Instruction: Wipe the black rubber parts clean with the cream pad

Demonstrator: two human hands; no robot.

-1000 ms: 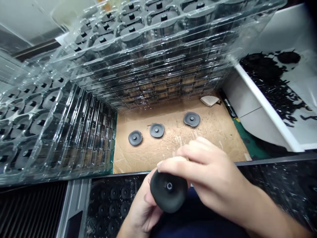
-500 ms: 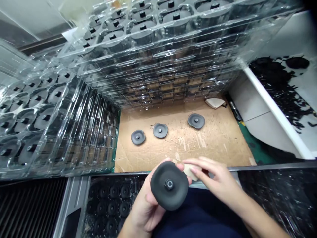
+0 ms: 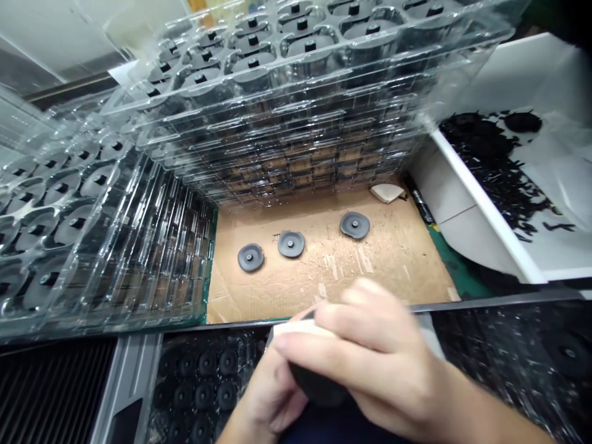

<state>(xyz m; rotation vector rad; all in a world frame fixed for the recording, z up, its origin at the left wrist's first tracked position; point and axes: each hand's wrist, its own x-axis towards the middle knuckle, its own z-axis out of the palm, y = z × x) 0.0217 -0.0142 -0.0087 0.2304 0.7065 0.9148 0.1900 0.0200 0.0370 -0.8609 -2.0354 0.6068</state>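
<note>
Low in front of my body, my left hand (image 3: 266, 394) grips a dark grey rounded-square dish-shaped part (image 3: 319, 385) from its left side. My right hand (image 3: 383, 351), slightly blurred, reaches across that part and pinches a cream-coloured pad (image 3: 300, 328) at its upper edge. The fingers hide most of the part, its central stem included. Beyond my hands, three similar grey parts lie on a cardboard sheet (image 3: 277, 290): a left one (image 3: 250, 262), a middle one (image 3: 291, 250) and a right one (image 3: 354, 231).
Stacked clear trays (image 3: 287, 117) holding such parts wall off the back, and another stack (image 3: 106, 246) stands on the left. At right, a white bin (image 3: 485, 209) contains black scraps. A cream wedge-shaped pad (image 3: 387, 193) and a black marker-like stick (image 3: 420, 206) lie near it.
My right hand has moved left with the cream pad, from beside the part to over its upper edge. The part, previously facing up in full view, is now tilted and mostly covered.
</note>
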